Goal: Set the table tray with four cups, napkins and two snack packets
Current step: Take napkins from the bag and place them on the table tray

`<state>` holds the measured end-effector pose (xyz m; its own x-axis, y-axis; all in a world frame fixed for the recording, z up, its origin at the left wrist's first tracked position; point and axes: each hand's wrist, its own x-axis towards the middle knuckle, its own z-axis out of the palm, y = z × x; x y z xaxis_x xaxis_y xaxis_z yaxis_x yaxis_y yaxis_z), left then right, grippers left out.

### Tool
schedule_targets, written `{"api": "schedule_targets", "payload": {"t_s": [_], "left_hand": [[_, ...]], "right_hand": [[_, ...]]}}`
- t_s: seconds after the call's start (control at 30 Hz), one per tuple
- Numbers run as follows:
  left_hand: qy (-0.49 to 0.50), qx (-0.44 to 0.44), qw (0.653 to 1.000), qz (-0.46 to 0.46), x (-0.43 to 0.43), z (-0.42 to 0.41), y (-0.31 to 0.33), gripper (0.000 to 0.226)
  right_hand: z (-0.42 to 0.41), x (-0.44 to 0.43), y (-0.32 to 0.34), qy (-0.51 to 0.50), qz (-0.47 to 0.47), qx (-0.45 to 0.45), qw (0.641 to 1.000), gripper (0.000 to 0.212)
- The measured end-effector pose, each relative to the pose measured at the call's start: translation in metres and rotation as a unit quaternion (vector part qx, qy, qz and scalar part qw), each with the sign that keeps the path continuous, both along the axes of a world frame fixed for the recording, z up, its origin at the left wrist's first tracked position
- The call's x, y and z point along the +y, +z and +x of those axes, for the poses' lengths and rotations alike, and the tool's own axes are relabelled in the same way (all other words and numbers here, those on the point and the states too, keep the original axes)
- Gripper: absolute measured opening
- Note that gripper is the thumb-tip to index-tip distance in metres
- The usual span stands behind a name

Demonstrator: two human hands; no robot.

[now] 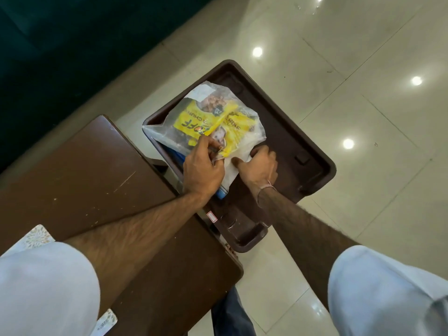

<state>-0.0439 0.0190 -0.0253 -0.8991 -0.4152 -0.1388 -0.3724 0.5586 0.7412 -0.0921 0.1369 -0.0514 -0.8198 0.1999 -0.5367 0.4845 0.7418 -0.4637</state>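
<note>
- Head view looked down on a brown table [80,170] at the left, its top scuffed with pale scratches, and a patterned white card [36,236] lay near its lower left edge.
- Another pale card [106,322] showed at the bottom edge of the table, partly cut off by the left sleeve [43,289].
- Left hand [202,169] reached over the table edge to the tray, fingers curled closed on the near edge of the bag beside a yellow packet; a ring showed on one finger.
- Clear plastic bag [167,128] lay in the far left part of the tray, and it held the snack packets.
- Yellow packet [194,120] inside the bag carried dark print, and a second packet [213,99] with brown snacks lay just beyond it.
- Something blue [221,192] showed under the left hand, too hidden to name.
- Dark brown tray [303,132] stood just beside the table, over the glossy tiled floor [363,57], with a small white sticker [212,217] on its near rim.
- Right hand [258,166] gripped the white lower part of the bag, fingers folded shut on the plastic, a thread band at the wrist.
- Both hands sat near each other, with bag plastic between them.
- Right sleeve [388,294], pale like the left, filled the lower right corner.
</note>
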Motion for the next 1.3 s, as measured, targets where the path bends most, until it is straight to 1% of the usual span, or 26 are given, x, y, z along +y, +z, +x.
{"api": "schedule_targets", "payload": {"t_s": [0.13, 0.2, 0.23, 0.3, 0.4, 0.47, 0.53, 0.57, 0.6, 0.63, 0.67, 0.7, 0.73, 0.77, 0.8, 0.87, 0.93, 1.03, 1.07, 1.13, 1.17, 1.2, 1.3], "left_hand": [[0.012, 0.005, 1.000, 0.010, -0.002, -0.001, 0.000, 0.025], [0.015, 0.005, 1.000, 0.013, -0.003, -0.002, 0.000, 0.025], [0.017, 0.004, 1.000, 0.015, -0.003, -0.002, 0.000, 0.024], [0.026, -0.002, 1.000, 0.018, -0.001, -0.002, 0.000, 0.024], [0.036, -0.015, 0.999, 0.028, 0.002, -0.001, 0.000, 0.024], [0.040, -0.028, 0.998, 0.030, 0.004, 0.000, 0.000, 0.025], [0.038, -0.055, 0.997, 0.035, 0.008, 0.002, 0.000, 0.028], [0.033, -0.075, 0.996, 0.030, 0.010, 0.004, 0.000, 0.031], [0.021, -0.091, 0.996, -0.003, 0.014, 0.007, 0.001, 0.036], [0.002, -0.093, 0.994, -0.051, 0.019, 0.011, 0.002, 0.042], [-0.028, -0.072, 0.993, -0.084, 0.024, 0.015, 0.004, 0.045], [-0.077, -0.043, 0.993, -0.081, 0.032, 0.020, 0.005, 0.046], [-0.136, -0.029, 0.989, -0.048, 0.039, 0.025, 0.005, 0.045], [-0.196, -0.042, 0.980, -0.013, 0.046, 0.029, 0.005, 0.043], [-0.247, -0.077, 0.966, 0.008, 0.054, 0.031, 0.004, 0.044], [-0.297, -0.144, 0.944, 0.000, 0.066, 0.033, -0.004, 0.052], [-0.283, -0.150, 0.947, -0.033, 0.073, 0.030, -0.010, 0.050], [-0.222, -0.104, 0.967, -0.070, 0.072, 0.024, -0.013, 0.028], [-0.211, -0.093, 0.970, -0.077, 0.071, 0.023, -0.015, 0.026], [-0.226, -0.088, 0.966, -0.085, 0.067, 0.022, -0.016, 0.037], [-0.242, -0.099, 0.961, -0.086, 0.065, 0.022, -0.016, 0.044], [-0.250, -0.107, 0.958, -0.091, 0.064, 0.021, -0.017, 0.046], [-0.231, -0.092, 0.963, -0.103, 0.061, 0.015, -0.018, 0.029]], "right_hand": [[-0.002, -0.009, 0.002, -0.060, -0.038, -0.012, 0.997, 0.046], [0.001, -0.008, 0.003, -0.106, -0.084, -0.006, 0.991, 0.034], [0.003, -0.005, 0.004, -0.138, -0.111, -0.004, 0.984, 0.031], [0.009, 0.005, 0.006, -0.195, -0.159, -0.004, 0.968, 0.035], [0.020, 0.027, 0.008, -0.250, -0.210, -0.020, 0.945, 0.044], [0.026, 0.042, 0.007, -0.290, -0.253, -0.031, 0.922, 0.044], [0.033, 0.056, 0.007, -0.317, -0.306, -0.041, 0.897, 0.040], [0.036, 0.062, 0.007, -0.321, -0.327, -0.039, 0.888, 0.036], [0.038, 0.067, 0.007, -0.322, -0.340, -0.035, 0.883, 0.035], [0.040, 0.071, 0.007, -0.322, -0.351, -0.031, 0.879, 0.035], [0.041, 0.073, 0.008, -0.323, -0.360, -0.030, 0.875, 0.036], [0.041, 0.074, 0.008, -0.324, -0.372, -0.033, 0.869, 0.036], [0.041, 0.074, 0.008, -0.326, -0.386, -0.040, 0.862, 0.033], [0.040, 0.074, 0.008, -0.332, -0.400, -0.050, 0.853, 0.028], [0.040, 0.074, 0.008, -0.341, -0.410, -0.062, 0.844, 0.023], [0.038, 0.074, 0.009, -0.360, -0.420, -0.081, 0.829, 0.016], [0.038, 0.076, 0.007, -0.363, -0.419, -0.089, 0.827, 0.019], [0.037, 0.079, 0.005, -0.336, -0.409, -0.076, 0.845, 0.026], [0.037, 0.081, 0.004, -0.325, -0.408, -0.068, 0.850, 0.026], [0.038, 0.084, 0.002, -0.304, -0.406, -0.059, 0.860, 0.026], [0.040, 0.085, 0.001, -0.294, -0.404, -0.058, 0.864, 0.025], [0.041, 0.086, 0.000, -0.287, -0.402, -0.058, 0.868, 0.023], [0.043, 0.087, -0.003, -0.275, -0.394, -0.055, 0.875, 0.024]]}}
